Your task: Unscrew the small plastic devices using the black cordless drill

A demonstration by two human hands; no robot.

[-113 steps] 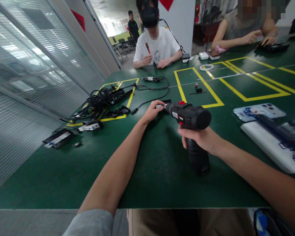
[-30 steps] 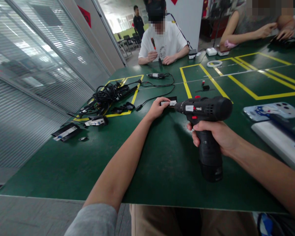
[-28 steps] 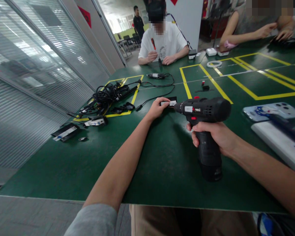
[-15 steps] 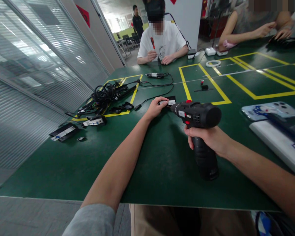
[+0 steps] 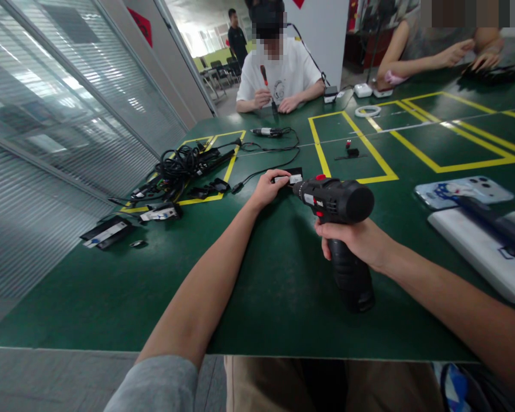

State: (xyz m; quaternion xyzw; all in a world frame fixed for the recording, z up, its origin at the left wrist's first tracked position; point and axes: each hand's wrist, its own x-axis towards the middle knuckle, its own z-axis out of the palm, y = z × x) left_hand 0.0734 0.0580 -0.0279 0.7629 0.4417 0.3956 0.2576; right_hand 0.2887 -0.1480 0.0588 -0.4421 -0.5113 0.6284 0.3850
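My right hand is wrapped round the grip of a black cordless drill with red buttons. The drill points away to the left, its tip at a small black part with a white label on the green table. My left hand has its fingers closed on the left side of that part, pressing it against the tabletop. The drill's bit and the exact spot it meets are too small and partly hidden to make out.
Left of my hands lies a heap of black cables, with a black box-like part nearer me. A phone and a white case lie at right. Across the table a person in white holds a screwdriver.
The whole view has shifted slightly, so things sit a little further left. My left hand stays on the labelled part and the drill stays against it.
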